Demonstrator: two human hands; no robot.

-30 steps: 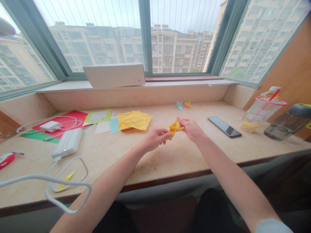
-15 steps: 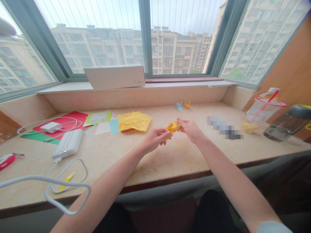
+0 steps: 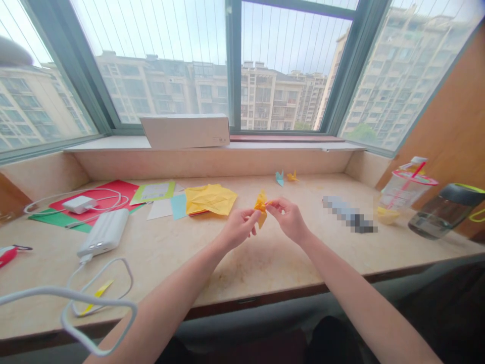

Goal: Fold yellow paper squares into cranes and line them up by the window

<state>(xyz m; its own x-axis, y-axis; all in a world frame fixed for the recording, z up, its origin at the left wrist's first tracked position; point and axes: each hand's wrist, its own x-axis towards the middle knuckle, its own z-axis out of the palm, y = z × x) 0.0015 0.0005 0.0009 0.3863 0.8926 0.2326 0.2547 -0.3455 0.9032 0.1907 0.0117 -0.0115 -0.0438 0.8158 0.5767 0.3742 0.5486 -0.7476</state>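
A small folded piece of orange paper [image 3: 261,207] is held just above the stone desk [image 3: 265,253], near its middle. My left hand [image 3: 238,228] pinches its lower left side with thumb and fingertips. From the right, my right hand [image 3: 288,219] pinches the same paper at its upper edge. Both hands are closed on it, fingertips almost meeting. A crumpled yellow sheet [image 3: 210,198] lies on the desk to the left of the hands. Two tiny folded paper figures, one blue [image 3: 279,178] and one orange [image 3: 292,176], stand further back.
Red, green and pale paper sheets [image 3: 102,197] lie at the left with a white charger [image 3: 79,204], a power bank [image 3: 103,232] and looping cables [image 3: 91,298]. A white box [image 3: 186,131] sits on the sill. A phone [image 3: 348,214], cup [image 3: 405,188] and bottle [image 3: 443,212] stand right.
The camera tilted up a little. Both hands turned the orange paper from flat to more upright and drew closer together around it.
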